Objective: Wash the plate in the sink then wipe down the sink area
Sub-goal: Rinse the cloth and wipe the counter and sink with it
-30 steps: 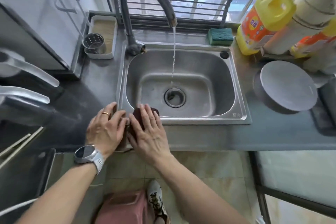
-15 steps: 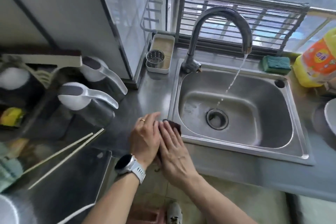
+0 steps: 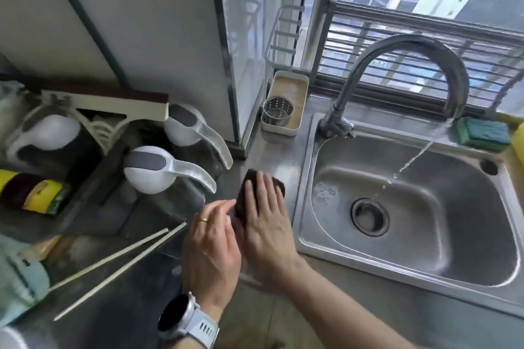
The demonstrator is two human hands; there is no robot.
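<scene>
A dark brown cloth point(image 3: 249, 187) lies on the steel counter point(image 3: 272, 156) just left of the sink point(image 3: 411, 272). My right hand point(image 3: 266, 224) presses flat on the cloth with straight fingers. Beside it on the left is my left hand point(image 3: 211, 249), fingers relaxed, fingertips near the cloth's left edge; it wears a ring and a watch. Water runs from the curved tap point(image 3: 408, 71) into the basin. No plate is in view.
Two white-handled jugs point(image 3: 158, 170) stand left of the cloth. Chopsticks point(image 3: 122, 261) lie across the lower left counter. A white tray with a metal strainer cup point(image 3: 278, 113) sits behind. A green sponge point(image 3: 485, 133) rests at the sink's back rim.
Both hands and the cloth have slid from the sink's front left rim onto the counter left of the sink. The view has swung left.
</scene>
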